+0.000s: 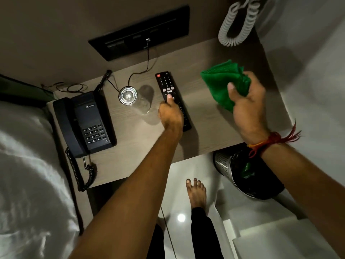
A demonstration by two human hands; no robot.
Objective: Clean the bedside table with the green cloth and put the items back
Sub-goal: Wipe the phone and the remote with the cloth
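The wooden bedside table [130, 146] carries a black telephone [84, 124] at its left, an upright clear glass [128, 97] in the middle, and a black remote control [166, 83] to the right of the glass. My left hand [170, 112] is closed around the remote's lower half, thumb on its buttons. My right hand [246, 107] holds a bunched green cloth [222, 83] above the table's right part. Whether the cloth touches the surface is unclear.
A bed with white linen [28, 165] borders the table on the left. A black wall panel [141, 32] with a plugged-in cable is behind. A grey coiled cord [237, 25] hangs at the top right. A metal waste bin [246, 172] stands under the table's right edge, beside my bare foot [196, 191].
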